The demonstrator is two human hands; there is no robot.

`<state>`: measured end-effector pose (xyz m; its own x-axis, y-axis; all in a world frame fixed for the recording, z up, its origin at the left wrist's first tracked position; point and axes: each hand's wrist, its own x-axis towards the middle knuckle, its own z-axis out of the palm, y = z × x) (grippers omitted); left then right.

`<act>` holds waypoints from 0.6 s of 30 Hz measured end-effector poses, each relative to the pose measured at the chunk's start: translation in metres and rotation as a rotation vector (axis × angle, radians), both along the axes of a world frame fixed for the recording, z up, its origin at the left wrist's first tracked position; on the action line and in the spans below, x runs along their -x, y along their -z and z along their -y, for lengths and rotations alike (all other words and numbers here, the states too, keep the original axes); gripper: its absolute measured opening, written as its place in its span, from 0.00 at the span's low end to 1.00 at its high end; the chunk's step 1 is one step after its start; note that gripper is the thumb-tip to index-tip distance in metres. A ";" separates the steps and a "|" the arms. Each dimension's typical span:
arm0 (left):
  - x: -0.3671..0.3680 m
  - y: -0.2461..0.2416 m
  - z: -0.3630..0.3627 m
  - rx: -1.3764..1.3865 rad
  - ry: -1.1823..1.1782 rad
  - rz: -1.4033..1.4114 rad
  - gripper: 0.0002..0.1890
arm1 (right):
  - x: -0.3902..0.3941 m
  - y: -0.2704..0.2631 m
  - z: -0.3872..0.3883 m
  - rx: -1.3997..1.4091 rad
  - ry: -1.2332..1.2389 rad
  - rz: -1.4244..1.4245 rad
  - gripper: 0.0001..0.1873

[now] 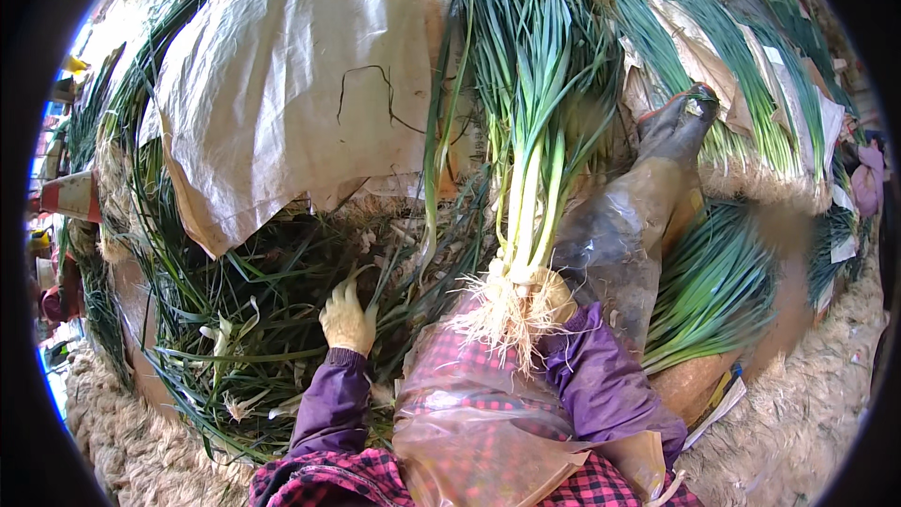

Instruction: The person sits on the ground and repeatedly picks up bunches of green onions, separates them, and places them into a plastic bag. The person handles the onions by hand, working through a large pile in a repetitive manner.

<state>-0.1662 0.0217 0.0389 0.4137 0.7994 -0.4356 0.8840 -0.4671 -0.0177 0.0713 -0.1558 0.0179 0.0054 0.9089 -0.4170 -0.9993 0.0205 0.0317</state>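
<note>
My right hand [561,298], in a pale glove, grips a bunch of green onions [524,232] near the base. The white stalks and stringy roots [517,317] face me, and the long green leaves point away over more green onions [493,35]. My left hand [348,317], gloved too, hangs over a heap of discarded leaves [281,324] with its thumb apart from the fingers. A thin pale strip shows by its fingertips; whether it touches them is unclear. Clear plastic sheeting [479,415] covers my lap.
A white woven sack [303,84] lies beyond the leaf heap. My outstretched booted leg [669,134] is to the right, beside a bundle of green onions [718,289]. Further bundles [760,105] lie in rows at upper right. A traffic cone [74,196] is far left.
</note>
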 end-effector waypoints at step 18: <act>-0.188 0.005 0.032 1.191 -0.401 0.939 0.18 | -0.005 -0.018 0.007 0.161 -0.024 -0.117 0.14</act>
<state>0.0215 -0.0099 0.0341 0.7420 0.3166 -0.5909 0.4319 0.4485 0.7825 0.0759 -0.1630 0.0360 -0.0722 0.8294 -0.5539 -0.9892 0.0113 0.1458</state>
